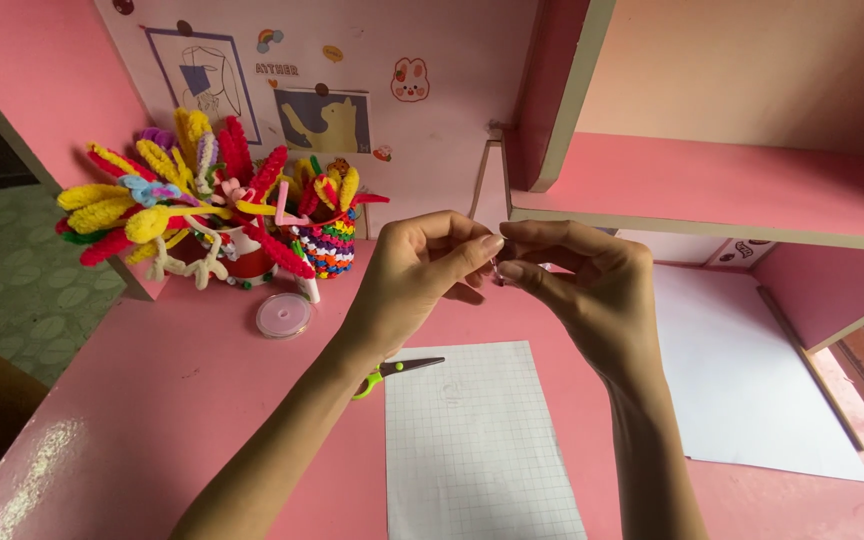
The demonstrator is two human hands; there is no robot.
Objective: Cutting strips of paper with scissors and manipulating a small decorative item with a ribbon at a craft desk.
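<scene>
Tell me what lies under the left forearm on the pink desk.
Green-handled scissors lie there, blades pointing right beside the white gridded paper sheet. The left forearm covers most of the handles, so their full shape is hidden.

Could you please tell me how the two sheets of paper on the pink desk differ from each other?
The grid sheet is ruled in small squares; the plain sheet is blank white. The grid sheet lies in front of the person, below both hands, while the plain sheet lies to the right, partly under the shelf. The plain sheet looks larger. Scissors touch only the grid sheet's corner. Both lie flat on the desk.
</scene>
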